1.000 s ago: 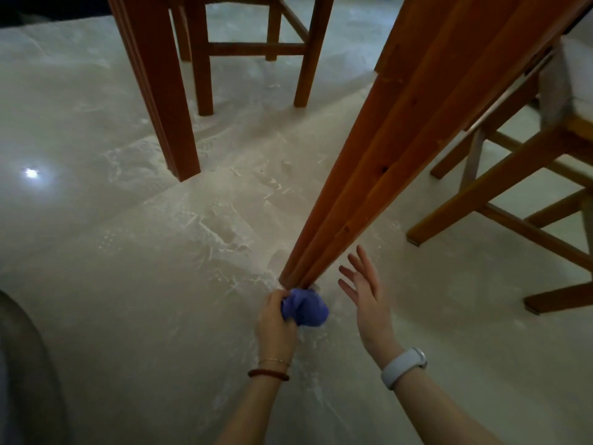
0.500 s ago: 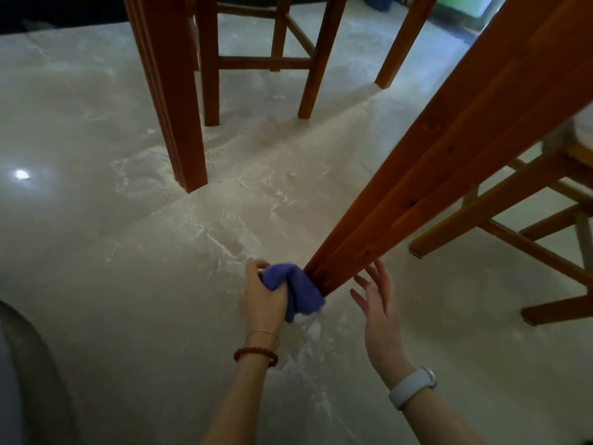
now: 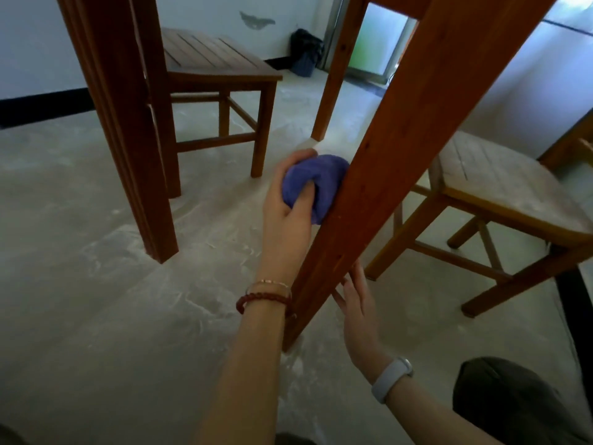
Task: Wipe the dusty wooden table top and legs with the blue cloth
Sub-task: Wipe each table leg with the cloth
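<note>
Gripping the bunched cloth [image 3: 316, 184] against the leg [image 3: 398, 162] at its 9 o'clock side, the left hand [image 3: 288, 213] clamps it while the right hand [image 3: 359, 303], fingers straight, touches the leg lower down.

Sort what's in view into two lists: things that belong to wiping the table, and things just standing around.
Belongs to the job:
- blue cloth, bunched in the left hand against the near table leg
- right hand, fingers straight beside that leg lower down
- other table legs

Just standing around:
- slatted chair
- dusty chair
- dark bag by the wall
</note>
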Demonstrator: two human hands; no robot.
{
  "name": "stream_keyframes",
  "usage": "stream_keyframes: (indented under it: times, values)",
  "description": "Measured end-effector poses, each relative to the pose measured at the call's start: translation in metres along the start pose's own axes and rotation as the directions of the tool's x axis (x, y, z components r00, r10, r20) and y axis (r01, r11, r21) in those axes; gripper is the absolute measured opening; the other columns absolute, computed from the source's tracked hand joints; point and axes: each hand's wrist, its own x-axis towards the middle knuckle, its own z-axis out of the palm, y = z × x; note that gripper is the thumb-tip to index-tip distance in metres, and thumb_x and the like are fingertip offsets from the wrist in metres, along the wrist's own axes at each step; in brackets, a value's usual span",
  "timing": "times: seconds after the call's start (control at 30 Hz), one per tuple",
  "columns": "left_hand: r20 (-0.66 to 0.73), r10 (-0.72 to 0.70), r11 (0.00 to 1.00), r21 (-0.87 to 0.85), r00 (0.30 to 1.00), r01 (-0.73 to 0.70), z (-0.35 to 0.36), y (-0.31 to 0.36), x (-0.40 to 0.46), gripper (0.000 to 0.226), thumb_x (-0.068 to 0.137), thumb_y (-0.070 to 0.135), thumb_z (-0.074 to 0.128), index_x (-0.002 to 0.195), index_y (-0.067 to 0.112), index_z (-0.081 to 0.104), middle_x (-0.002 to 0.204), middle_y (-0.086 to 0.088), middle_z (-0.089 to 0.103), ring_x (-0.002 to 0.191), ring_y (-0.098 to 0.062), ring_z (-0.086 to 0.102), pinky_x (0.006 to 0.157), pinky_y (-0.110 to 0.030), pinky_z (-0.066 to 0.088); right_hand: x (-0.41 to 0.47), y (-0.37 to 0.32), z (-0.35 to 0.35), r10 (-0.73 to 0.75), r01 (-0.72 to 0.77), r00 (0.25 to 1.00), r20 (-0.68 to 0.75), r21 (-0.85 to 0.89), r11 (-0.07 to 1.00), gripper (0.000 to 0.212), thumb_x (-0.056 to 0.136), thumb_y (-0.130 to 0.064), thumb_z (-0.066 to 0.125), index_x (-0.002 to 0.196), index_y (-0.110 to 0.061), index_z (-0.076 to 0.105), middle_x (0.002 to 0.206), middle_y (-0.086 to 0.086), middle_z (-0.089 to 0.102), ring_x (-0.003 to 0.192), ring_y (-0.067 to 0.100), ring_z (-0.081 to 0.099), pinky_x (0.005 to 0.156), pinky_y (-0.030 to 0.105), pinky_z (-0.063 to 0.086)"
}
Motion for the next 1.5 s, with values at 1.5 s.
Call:
stream_keyframes:
  times: [1.5]
  values:
    - [-0.223, -0.669, 0.629, 0.337, 0.709, 0.7, 0.002, -0.142, -0.135, 0.015, 0.085, 0.007, 0.059, 0.099, 0.006, 0.054, 0.088, -0.007, 0.06, 0.088, -0.024, 0.058, 0.073, -0.024, 0.052, -0.009, 0.07, -0.097, 0.373, -0.247, 0.874, 0.312, -0.376, 0.893, 0.018, 0.087, -0.007, 0.056, 0.102, -0.016, 0.052, 0.088, -0.003, 0.055, 0.09, 0.018, 0.053, 0.066, 0.018, 0.043]
